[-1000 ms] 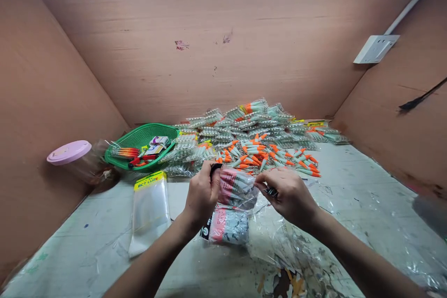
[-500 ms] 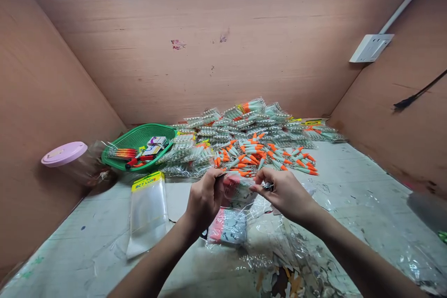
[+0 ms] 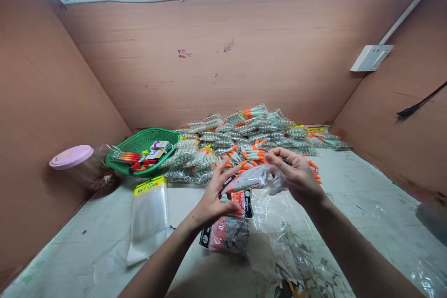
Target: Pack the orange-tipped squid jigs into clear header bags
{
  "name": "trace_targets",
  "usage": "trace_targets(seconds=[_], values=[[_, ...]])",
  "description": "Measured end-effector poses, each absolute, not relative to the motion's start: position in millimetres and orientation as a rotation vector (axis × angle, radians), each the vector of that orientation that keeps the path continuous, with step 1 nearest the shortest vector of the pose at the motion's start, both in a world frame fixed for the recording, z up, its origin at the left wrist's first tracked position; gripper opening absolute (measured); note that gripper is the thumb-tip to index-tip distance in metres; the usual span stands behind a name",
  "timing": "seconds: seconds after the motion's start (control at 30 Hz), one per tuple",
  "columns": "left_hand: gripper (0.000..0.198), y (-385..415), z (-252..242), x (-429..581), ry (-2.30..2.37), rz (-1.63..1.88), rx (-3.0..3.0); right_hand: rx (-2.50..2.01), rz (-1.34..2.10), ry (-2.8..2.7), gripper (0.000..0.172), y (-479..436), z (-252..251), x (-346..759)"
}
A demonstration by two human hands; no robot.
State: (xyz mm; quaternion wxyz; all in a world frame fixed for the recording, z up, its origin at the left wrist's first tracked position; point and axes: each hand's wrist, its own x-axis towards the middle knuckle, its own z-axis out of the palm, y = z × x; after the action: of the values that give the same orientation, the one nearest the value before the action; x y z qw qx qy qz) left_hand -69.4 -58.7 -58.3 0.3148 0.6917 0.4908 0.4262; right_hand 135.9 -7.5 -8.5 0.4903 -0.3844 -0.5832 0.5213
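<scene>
My right hand (image 3: 296, 177) is closed on the crumpled end of a clear plastic packet (image 3: 253, 178) with pale and pink printing. A small dark metal thing also shows at its fingers, too little visible to name. My left hand (image 3: 216, 195) has its thumb and fingers spread around the other, black-edged end of that packet. Below, on the table, lie more printed packets (image 3: 228, 233) with pink fronts and black headers. Just beyond both hands is a heap of loose orange-and-pale-green fishing lures (image 3: 254, 153), partly hidden by my fingers.
Bagged lures (image 3: 244, 125) are piled against the back wall. On the left are a green basket (image 3: 120, 149) with lures and small boxes, a pink-lidded jar (image 3: 71, 157), and a stack of clear bags (image 3: 148, 223) with yellow headers. Plastic scraps (image 3: 303, 251) litter the front right.
The packet has tilted sideways, and my left fingers have gone from pinching it to spread. My right hand has moved slightly right and up. The view has tipped upward, showing the lamp.
</scene>
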Motion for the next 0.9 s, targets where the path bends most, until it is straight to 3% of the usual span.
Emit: trace_targets(seconds=[0.13, 0.33, 0.6, 0.77, 0.9], values=[[0.041, -51, -55, -68, 1.267, 1.147, 1.757, -0.914, 1.189, -1.179, 0.031, 6, -8, 123], [0.048, -24, -60, -79, 1.273, 1.1, 1.603, -0.817, 1.186, -0.991, 0.036, 16, -24, 112], [0.05, -10, -40, -105, 1.287, 0.958, 1.705, -0.896, 1.559, -1.181, 0.038, 45, -27, 125], [0.054, 1, -43, -108, 1.598, 0.937, 1.705, -0.921, 1.389, -1.064, 0.039, 56, -31, 114], [0.038, 29, -34, -102, 1.971, 0.829, 1.695, -0.946, 1.217, -0.991, 0.038, 62, -49, 96]])
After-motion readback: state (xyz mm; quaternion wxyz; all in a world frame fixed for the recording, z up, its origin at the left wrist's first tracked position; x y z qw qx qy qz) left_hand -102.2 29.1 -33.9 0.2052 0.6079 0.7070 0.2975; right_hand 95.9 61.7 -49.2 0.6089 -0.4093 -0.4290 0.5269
